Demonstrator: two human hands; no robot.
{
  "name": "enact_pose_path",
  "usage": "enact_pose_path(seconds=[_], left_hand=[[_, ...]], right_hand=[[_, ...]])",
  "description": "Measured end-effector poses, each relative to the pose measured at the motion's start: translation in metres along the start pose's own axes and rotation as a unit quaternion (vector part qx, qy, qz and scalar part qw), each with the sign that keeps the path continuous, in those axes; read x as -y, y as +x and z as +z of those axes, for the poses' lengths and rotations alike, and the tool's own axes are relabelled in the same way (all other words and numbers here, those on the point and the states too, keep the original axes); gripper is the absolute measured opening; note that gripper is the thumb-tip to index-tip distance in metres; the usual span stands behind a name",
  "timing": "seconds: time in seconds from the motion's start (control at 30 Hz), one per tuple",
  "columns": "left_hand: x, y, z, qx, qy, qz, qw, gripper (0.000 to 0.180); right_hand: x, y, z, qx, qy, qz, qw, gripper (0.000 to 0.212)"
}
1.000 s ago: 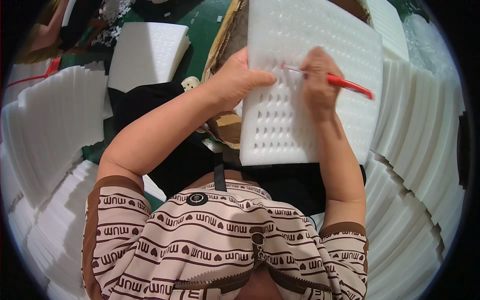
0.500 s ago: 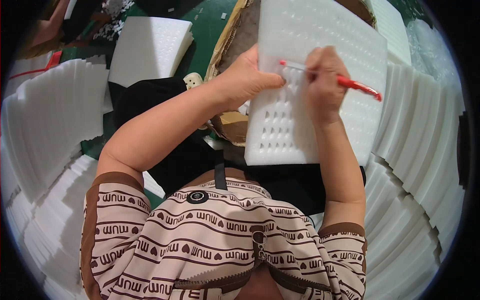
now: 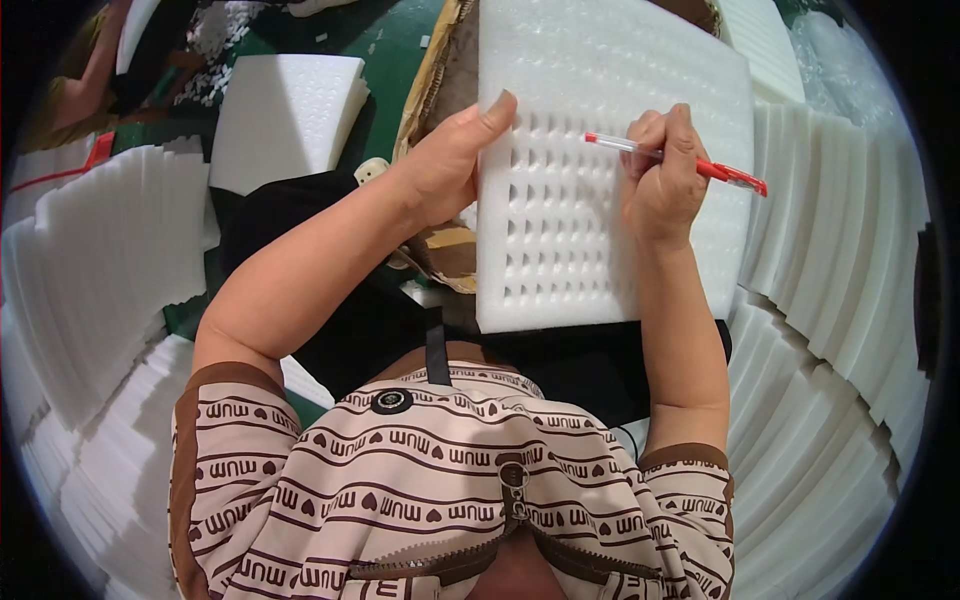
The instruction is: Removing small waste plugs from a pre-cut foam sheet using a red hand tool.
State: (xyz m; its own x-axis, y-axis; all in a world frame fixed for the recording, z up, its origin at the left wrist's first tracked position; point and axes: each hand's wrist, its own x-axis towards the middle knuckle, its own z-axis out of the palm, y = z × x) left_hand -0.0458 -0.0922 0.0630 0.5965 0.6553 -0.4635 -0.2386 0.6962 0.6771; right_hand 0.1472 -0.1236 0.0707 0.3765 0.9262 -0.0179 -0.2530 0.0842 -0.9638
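A thick white foam board (image 3: 570, 235) with rows of small slots leans up over my lap. My left hand (image 3: 450, 155) grips its left edge, thumb at the front edge and the other fingers hidden behind the board. In front of the board, my right hand (image 3: 665, 185) is closed around a red pen (image 3: 738, 177). The pen's clear end with a red tip points left, towards the rows of slots, and its red part sticks out to the right. The slots in the lower left look dark and open, while the upper part of the board shows fainter marks.
An open cardboard box (image 3: 425, 85) stands behind the board. White foam sheets are piled at left (image 3: 110, 270) and right (image 3: 830, 220), with a smaller stack (image 3: 285, 115) on the green floor. White scraps (image 3: 215, 45) lie near another person's arm (image 3: 95, 75).
My left hand has slid left from the board's face to its edge, uncovering more slots. The board has shifted slightly left. My right hand and pen have moved a little right of the slots.
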Motion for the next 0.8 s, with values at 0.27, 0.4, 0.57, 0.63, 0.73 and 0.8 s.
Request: enact_pose_path(seconds=[0.27,0.4,0.57,0.63,0.73,0.8], left_hand=[[-0.001,0.007,-0.007,0.002,-0.039,0.008,0.999,0.044],[-0.017,0.004,-0.023,-0.055,-0.070,0.086,0.992,0.041],[-0.044,0.006,-0.032,-0.097,-0.202,0.166,0.960,0.042],[-0.051,0.005,-0.027,-0.083,-0.253,0.182,0.947,0.042],[-0.051,-0.002,-0.016,-0.048,-0.251,0.209,0.944,0.042],[-0.050,-0.008,-0.011,-0.024,-0.242,0.223,0.944,0.042]], right_hand=[[0.016,0.008,-0.003,-0.022,-0.149,-0.099,0.984,0.044],[0.041,0.038,-0.044,-0.143,-0.173,-0.125,0.966,0.035],[0.045,0.052,-0.079,-0.238,-0.126,-0.132,0.954,0.034],[0.028,0.047,-0.080,-0.257,-0.087,-0.038,0.962,0.035],[0.010,0.024,-0.057,-0.143,0.054,0.082,0.985,0.040],[0.008,0.015,-0.041,-0.111,0.104,0.093,0.984,0.041]])
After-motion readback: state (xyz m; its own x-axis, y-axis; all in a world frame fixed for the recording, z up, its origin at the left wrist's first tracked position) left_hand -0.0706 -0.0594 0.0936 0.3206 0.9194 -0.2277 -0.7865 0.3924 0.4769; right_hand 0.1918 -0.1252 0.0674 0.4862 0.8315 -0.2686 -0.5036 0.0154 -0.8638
